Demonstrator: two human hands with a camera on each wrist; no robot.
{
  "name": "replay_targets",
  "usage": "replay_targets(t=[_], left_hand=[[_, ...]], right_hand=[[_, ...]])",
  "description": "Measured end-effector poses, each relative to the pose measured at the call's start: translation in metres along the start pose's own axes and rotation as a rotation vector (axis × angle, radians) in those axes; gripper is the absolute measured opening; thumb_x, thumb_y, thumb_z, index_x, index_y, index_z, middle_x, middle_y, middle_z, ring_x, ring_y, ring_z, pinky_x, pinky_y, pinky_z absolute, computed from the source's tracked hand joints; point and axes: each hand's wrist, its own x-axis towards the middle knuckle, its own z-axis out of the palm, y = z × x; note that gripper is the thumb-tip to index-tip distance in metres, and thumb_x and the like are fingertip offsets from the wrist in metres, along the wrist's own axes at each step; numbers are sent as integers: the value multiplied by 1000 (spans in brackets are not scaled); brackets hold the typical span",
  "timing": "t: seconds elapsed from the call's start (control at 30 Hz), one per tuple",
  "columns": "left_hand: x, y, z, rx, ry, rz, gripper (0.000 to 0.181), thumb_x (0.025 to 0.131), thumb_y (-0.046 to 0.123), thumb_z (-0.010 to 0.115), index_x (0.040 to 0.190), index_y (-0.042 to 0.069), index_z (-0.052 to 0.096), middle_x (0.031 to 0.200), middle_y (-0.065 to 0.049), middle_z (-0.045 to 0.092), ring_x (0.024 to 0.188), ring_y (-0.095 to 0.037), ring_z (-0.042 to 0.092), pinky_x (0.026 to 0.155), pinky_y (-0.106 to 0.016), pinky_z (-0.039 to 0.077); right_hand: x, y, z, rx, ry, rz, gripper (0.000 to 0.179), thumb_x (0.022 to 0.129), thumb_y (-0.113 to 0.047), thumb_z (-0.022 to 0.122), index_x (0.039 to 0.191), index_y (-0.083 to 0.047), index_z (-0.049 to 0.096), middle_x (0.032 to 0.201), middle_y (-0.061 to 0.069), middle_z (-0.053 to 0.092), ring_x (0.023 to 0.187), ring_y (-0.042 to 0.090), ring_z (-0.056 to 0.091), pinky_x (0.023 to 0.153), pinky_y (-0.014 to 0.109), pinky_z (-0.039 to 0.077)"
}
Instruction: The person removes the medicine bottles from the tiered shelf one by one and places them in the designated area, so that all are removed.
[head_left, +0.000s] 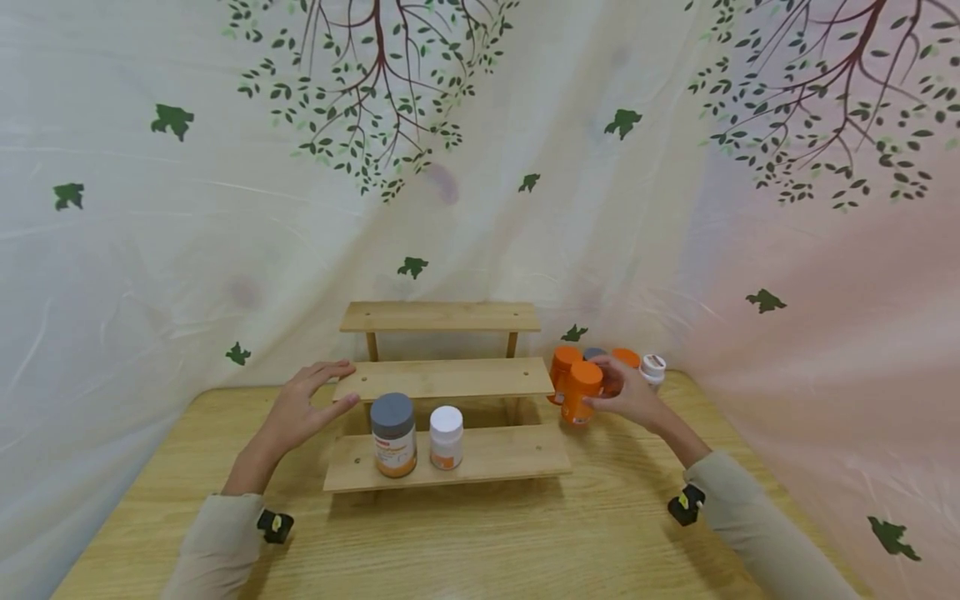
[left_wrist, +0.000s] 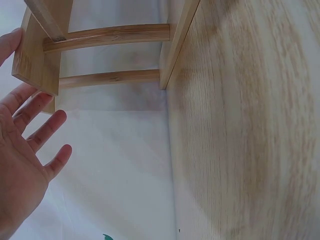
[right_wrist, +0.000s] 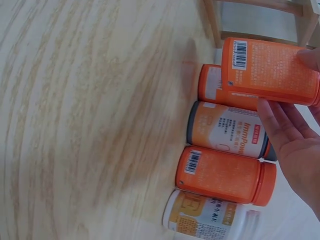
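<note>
My right hand (head_left: pixel 633 398) pinches an orange pill bottle (head_left: pixel 579 400) between thumb and fingers, to the right of a three-tier wooden shelf. In the right wrist view the held bottle (right_wrist: pixel 270 70) overlaps another orange bottle (right_wrist: pixel 210 85) behind it. Its barcode side faces that camera. My left hand (head_left: pixel 300 410) is at the left end of the shelf's middle board (head_left: pixel 450 379). Its fingers are spread and fairly straight, with the fingertips (left_wrist: pixel 42 100) right at the board's edge. On the bottom board (head_left: pixel 510 450) stand a grey-lidded jar (head_left: pixel 394 442) and a small white bottle (head_left: pixel 446 437).
Beside the held bottle stand a grey-lidded jar (right_wrist: pixel 230 129), another orange bottle (right_wrist: pixel 220 175) and a white bottle (right_wrist: pixel 202 215) in a row. The top board (head_left: pixel 442 317) rises at the back. A leaf-printed curtain (head_left: pixel 300 233) hangs behind the wooden table (head_left: pixel 450 542).
</note>
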Motion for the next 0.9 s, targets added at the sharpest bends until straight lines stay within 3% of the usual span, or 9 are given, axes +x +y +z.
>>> replay_targets(t=[0.43, 0.9], left_hand=[[-1, 3, 1, 8, -2, -13, 52, 91, 31, 76, 137, 9, 64, 145, -14, 59, 135, -41, 50, 107, -67, 40], [-1, 1, 0, 1, 8, -11, 51, 91, 31, 77, 136, 10, 65, 144, -15, 59, 135, -41, 50, 107, -67, 39]], right_hand=[[0, 12, 6, -13, -6, -1, 56, 87, -7, 81, 135, 0, 53, 126, 23, 64, 100, 6, 66, 82, 25, 59], [1, 11, 8, -16, -22, 29, 57, 85, -7, 82, 134, 2, 52, 126, 26, 63, 108, 31, 66, 81, 23, 59]])
